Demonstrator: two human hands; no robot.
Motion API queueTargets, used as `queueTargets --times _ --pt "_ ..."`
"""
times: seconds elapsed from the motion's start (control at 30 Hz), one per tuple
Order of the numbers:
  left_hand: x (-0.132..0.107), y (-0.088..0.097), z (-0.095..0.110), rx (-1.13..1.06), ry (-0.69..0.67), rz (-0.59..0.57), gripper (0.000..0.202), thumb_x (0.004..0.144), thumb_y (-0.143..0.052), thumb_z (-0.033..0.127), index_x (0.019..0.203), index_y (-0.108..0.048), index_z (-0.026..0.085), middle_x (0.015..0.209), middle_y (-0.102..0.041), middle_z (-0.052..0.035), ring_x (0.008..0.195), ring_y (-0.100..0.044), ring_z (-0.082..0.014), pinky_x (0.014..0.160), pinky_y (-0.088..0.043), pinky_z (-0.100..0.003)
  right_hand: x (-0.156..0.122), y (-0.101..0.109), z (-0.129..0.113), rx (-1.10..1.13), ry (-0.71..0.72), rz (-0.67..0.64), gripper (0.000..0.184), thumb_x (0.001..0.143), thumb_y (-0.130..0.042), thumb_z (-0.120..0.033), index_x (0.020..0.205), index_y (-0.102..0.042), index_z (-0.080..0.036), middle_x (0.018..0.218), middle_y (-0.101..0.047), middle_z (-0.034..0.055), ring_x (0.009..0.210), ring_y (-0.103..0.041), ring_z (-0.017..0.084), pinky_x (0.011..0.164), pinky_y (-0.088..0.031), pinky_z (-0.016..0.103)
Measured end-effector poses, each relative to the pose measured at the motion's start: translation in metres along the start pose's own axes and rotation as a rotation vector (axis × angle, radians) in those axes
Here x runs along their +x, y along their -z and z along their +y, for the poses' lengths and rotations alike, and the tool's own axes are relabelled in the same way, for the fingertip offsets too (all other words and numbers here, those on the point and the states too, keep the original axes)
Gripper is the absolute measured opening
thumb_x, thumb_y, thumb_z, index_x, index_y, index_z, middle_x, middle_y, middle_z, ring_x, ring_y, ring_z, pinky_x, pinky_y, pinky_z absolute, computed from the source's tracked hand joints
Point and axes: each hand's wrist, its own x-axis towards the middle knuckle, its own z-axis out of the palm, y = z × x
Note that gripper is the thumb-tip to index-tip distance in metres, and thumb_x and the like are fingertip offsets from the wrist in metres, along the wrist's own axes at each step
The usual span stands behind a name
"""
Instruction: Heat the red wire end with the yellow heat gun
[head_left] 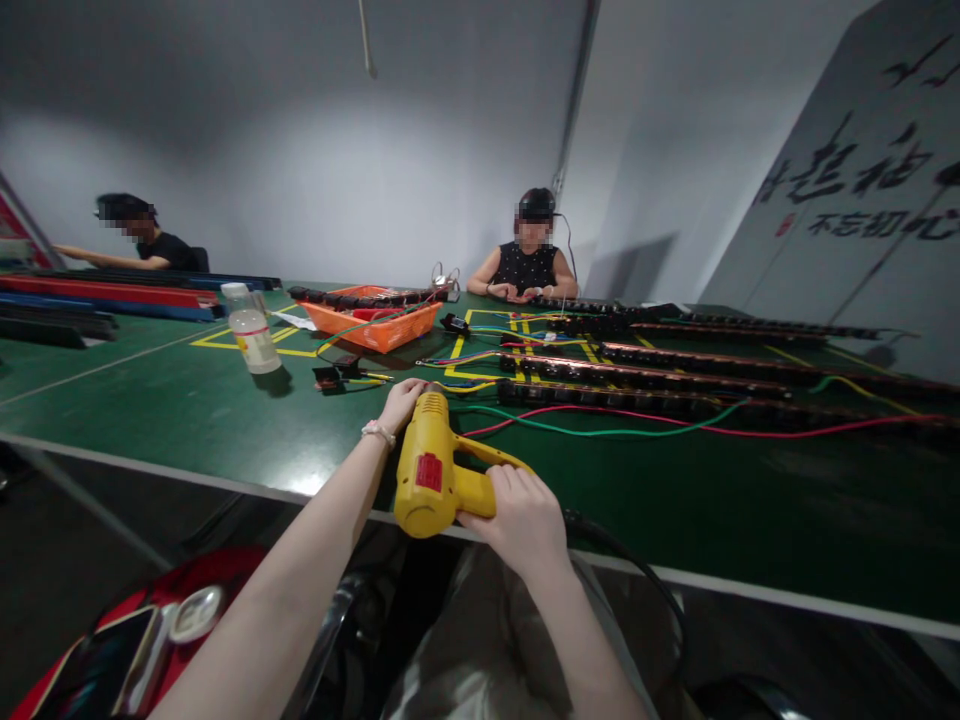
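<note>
My right hand (523, 520) is wrapped round the handle of a yellow heat gun (430, 464) held over the near edge of the green table (187, 420). The gun's nozzle points away from me toward the wires. My left hand (400, 402), with a bracelet at the wrist, rests on the table just left of the nozzle; its fingers are curled down and partly hidden behind the gun. Yellow, blue, green and red wires (600, 425) run from there to long dark strips (645, 375) lying across the table to the right.
A clear plastic bottle (251, 330) stands at the left. An orange tray (373, 320) holds dark parts behind it. Two other people sit at the far side. A red bag with a phone (105, 665) lies by my left knee.
</note>
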Motion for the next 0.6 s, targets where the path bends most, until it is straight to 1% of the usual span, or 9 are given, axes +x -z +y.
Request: queueTargets --times 0.2,0.33,0.43,0.6 --pt "-0.002 0.001 0.0 0.039 -0.032 0.013 0.028 0.069 -0.057 0.04 0.07 -0.065 0.013 0.069 -0.064 -0.0045 0.073 -0.058 -0.018 0.069 -0.046 -0.028 -0.001 0.0 0.003 0.012 0.017 0.006 0.045 0.068 -0.064 -0.058 0.085 -0.056 -0.017 0.079 -0.061 0.0029 0.079 -0.057 0.02 0.072 -0.037 0.031" --pt "-0.001 0.001 -0.001 0.07 -0.037 0.027 0.028 0.07 -0.056 0.04 0.071 -0.064 0.014 0.069 -0.063 -0.0041 0.072 -0.056 -0.0169 0.066 -0.044 -0.026 -0.001 0.0 0.007 0.007 0.034 0.01 0.044 0.071 -0.059 -0.06 0.083 -0.056 -0.018 0.078 -0.061 0.0032 0.077 -0.057 0.019 0.071 -0.036 0.03" --pt "0.0 0.0 -0.002 0.093 -0.026 0.035 0.027 0.073 -0.052 0.038 0.074 -0.064 0.014 0.068 -0.062 -0.0032 0.067 -0.054 -0.0149 0.06 -0.041 -0.024 -0.002 0.004 0.015 -0.006 0.051 0.0 0.044 0.073 -0.057 -0.061 0.083 -0.056 -0.019 0.078 -0.062 0.0036 0.078 -0.057 0.019 0.072 -0.035 0.029" --pt "0.0 -0.002 0.0 0.085 0.001 0.039 0.026 0.075 -0.047 0.035 0.078 -0.063 0.014 0.054 -0.053 0.001 0.055 -0.05 -0.0126 0.056 -0.037 -0.023 -0.005 0.015 0.033 -0.036 0.038 -0.003 0.042 0.07 -0.061 -0.06 0.082 -0.056 -0.019 0.078 -0.062 0.0026 0.077 -0.057 0.018 0.07 -0.035 0.027"
